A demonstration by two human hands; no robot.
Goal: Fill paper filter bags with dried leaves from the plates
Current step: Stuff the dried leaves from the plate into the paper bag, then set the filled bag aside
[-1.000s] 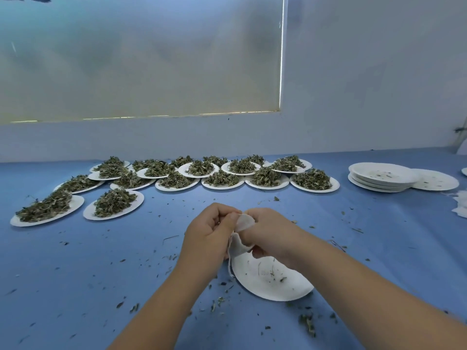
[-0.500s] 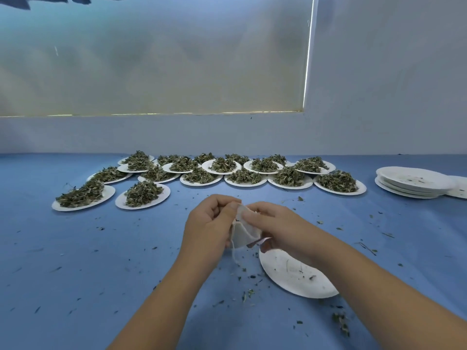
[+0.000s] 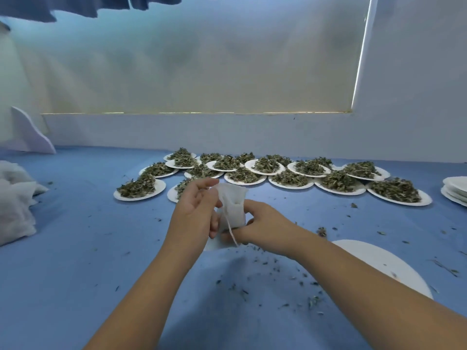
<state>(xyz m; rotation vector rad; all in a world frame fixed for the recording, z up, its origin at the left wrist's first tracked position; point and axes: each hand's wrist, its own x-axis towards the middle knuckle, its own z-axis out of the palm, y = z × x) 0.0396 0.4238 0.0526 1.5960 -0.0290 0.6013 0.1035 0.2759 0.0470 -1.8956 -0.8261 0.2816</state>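
Note:
A white paper filter bag stands upright between both hands above the blue table, its drawstring hanging down. My left hand pinches the bag's top left edge. My right hand grips its lower right side. Several white plates heaped with dried leaves lie in rows behind the hands. An emptied plate with a few crumbs sits under my right forearm.
A stack of empty plates is at the right edge. White filled bags are piled at the left edge. Leaf crumbs are scattered on the blue table. A wall with a blind rises behind.
The view has swung left, bringing the pile of bags in. Both hands have lifted the bag upright; its body now stands taller, with the drawstring dangling.

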